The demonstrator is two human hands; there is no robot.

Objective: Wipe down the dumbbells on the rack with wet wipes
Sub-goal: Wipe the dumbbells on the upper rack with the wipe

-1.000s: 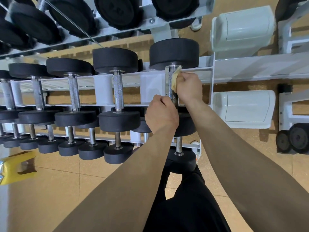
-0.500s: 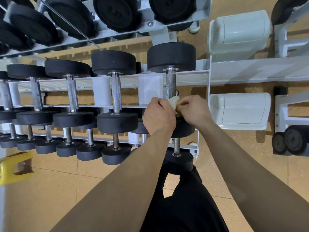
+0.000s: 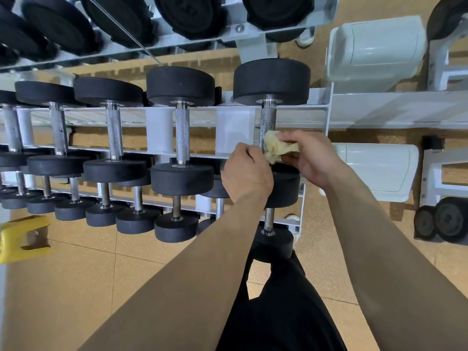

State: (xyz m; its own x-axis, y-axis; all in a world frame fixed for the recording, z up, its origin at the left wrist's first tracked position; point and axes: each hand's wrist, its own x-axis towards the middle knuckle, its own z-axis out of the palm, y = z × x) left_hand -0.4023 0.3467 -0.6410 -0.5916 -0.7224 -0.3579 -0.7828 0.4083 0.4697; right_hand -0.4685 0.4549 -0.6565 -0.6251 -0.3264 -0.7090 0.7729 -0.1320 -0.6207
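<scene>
Dumbbells (image 3: 180,138) side by side on rack (image 3: 329,115), bins (image 3: 374,171) right of it

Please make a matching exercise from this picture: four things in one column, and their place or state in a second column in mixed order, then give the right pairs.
Things:
1. crumpled yellowish wet wipe
2. yellow plastic object
3. black round dumbbell head
4. left hand

Places or states:
A. on the floor, far left
B. far end of the rightmost dumbbell's knurled steel handle
C. pinched in the right hand
D. closed fist beside the handle

Pairs: 1-C, 2-A, 3-B, 4-D

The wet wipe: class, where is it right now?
In the head view, the wet wipe is bunched between the left hand and right hand, against the rightmost dumbbell's handle.
</scene>
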